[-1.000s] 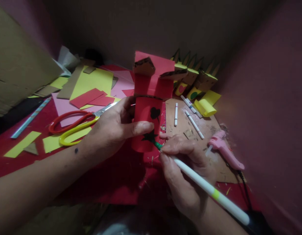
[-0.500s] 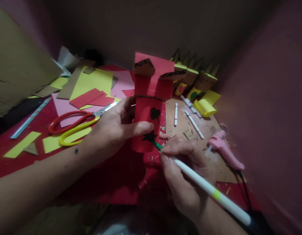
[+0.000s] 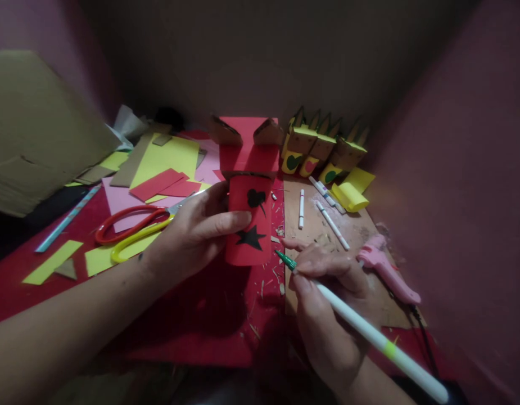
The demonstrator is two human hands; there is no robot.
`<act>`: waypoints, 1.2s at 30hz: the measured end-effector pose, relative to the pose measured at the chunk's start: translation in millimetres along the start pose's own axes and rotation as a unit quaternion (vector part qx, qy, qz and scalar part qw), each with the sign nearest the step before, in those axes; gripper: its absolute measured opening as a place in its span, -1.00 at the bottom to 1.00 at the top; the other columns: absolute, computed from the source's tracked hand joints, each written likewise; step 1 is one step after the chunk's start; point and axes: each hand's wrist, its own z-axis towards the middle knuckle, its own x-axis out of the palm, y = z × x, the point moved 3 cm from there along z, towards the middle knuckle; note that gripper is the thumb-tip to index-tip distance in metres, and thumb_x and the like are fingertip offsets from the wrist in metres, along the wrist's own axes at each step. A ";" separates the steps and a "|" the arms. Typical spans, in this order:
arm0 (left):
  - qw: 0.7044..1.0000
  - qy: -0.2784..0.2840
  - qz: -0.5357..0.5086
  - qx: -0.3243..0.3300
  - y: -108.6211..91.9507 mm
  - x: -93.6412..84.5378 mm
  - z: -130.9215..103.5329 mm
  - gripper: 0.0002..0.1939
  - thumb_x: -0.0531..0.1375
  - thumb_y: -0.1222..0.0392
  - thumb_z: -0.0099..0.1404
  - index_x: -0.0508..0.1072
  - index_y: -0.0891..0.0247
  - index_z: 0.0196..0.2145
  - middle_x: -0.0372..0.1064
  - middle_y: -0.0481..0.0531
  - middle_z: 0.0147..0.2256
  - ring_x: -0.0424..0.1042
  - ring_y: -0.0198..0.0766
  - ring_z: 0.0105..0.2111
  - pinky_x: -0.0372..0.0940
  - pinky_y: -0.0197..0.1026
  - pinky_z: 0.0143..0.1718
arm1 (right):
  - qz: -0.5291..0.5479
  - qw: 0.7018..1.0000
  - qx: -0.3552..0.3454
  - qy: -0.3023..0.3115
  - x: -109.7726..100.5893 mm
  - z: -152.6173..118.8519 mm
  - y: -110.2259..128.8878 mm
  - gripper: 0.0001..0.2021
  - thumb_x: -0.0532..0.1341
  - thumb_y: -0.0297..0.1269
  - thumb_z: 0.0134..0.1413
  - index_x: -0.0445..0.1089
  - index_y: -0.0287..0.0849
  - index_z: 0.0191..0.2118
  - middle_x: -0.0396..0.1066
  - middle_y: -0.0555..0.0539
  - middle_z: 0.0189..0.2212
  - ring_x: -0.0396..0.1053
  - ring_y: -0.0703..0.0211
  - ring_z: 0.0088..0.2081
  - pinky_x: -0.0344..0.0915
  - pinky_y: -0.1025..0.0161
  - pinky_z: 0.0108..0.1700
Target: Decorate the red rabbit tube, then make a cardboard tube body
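Note:
My left hand (image 3: 200, 228) is closed round a red paper figure (image 3: 251, 188), its thumb across the front. The figure has a tube body and a boxy top with two cardboard flaps. A dark clover-like shape (image 3: 256, 198) is on the tube, and below it a dark star (image 3: 251, 238). My right hand (image 3: 327, 287) pinches a white marker (image 3: 352, 318) with a yellow-green band; its green tip points at the tube's lower right side, a small gap away from it.
Scissors (image 3: 131, 210) with red and yellow handles lie left, among coloured paper pieces. On the right, a cardboard sheet (image 3: 297, 239) bears slim markers and a pink glue gun (image 3: 388, 270). Behind stand several yellow figures (image 3: 304, 140). A striped stick (image 3: 68, 219) lies far left.
The green marker tip has come off the star and moved right with my right hand. The red figure has turned a little, so the whole star shows. The view has shifted slightly.

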 end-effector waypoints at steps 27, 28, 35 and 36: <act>0.970 0.179 -0.082 -0.142 1.9 -34.5 8.5 -0.53 0.30 0.15 -0.04 0.55 0.39 -0.14 0.55 0.28 -0.24 0.54 0.02 -0.23 0.41 -0.16 -0.19 | -0.100 0.992 -0.036 0.075 -26.8 85.1 -29.7 -0.45 0.30 -0.43 -0.11 0.19 0.00 0.05 0.32 -0.09 0.06 0.27 0.03 0.12 0.13 -0.08 0.19; 0.967 0.192 -0.081 -0.149 1.5 -34.5 8.2 -0.52 0.30 0.16 -0.06 0.55 0.39 -0.14 0.55 0.28 -0.25 0.54 0.02 -0.24 0.41 -0.17 -0.20 | -0.080 0.991 -0.016 0.105 -27.6 86.6 -32.8 -0.42 0.32 -0.41 -0.13 0.17 0.00 0.06 0.30 -0.11 0.09 0.23 0.02 0.16 0.10 -0.07 0.21; 0.945 0.261 -0.058 -0.189 -3.0 -36.3 8.1 -0.48 0.35 0.07 -0.13 0.55 0.34 -0.17 0.55 0.24 -0.35 0.53 0.12 -0.29 0.39 -0.04 -0.26 | -0.016 0.957 0.120 0.262 -19.1 80.4 -23.2 -0.52 0.36 -0.34 -0.19 0.21 -0.10 -0.10 0.40 -0.05 -0.17 0.41 0.14 -0.20 0.37 0.16 -0.19; 0.944 0.264 -0.049 -0.192 -3.3 -37.2 7.8 -0.47 0.35 0.04 -0.14 0.55 0.35 -0.18 0.55 0.25 -0.35 0.53 0.14 -0.30 0.39 -0.03 -0.29 | -0.016 0.956 0.129 0.263 -16.8 78.6 -20.2 -0.54 0.37 -0.32 -0.20 0.23 -0.11 -0.12 0.39 0.00 -0.25 0.39 0.18 -0.28 0.37 0.20 -0.25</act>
